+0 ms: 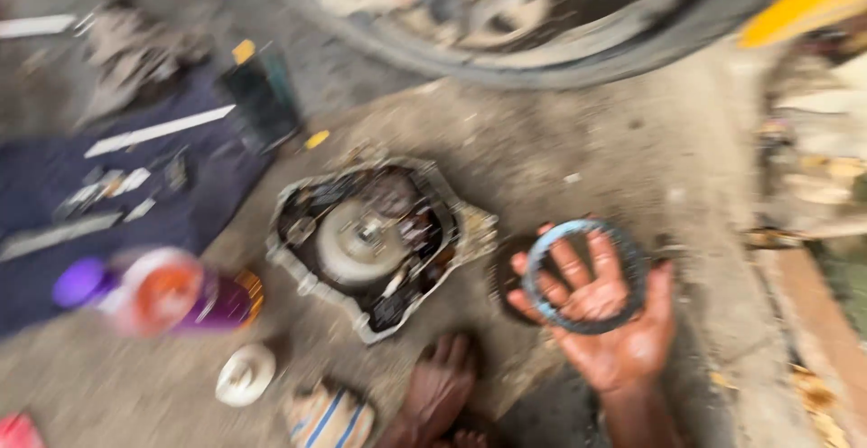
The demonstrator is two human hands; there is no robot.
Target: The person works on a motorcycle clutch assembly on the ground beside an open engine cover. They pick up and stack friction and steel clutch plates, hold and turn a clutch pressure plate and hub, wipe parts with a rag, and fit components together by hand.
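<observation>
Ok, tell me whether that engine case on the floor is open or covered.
Open: the engine case has no cover, its round inner parts showing inside the rim.

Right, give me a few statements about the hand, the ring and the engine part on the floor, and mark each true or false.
1. The oily right hand holds a thin grey toothed metal ring on its open palm. True.
2. The open metal engine casing lies on a table. False: it lies on the concrete floor.
3. The purple plastic bottle lies left of the casing. True.
4. The dark blue cloth is bare. False: small tools lie on it.
5. A tyre shows at the top. True.
</observation>
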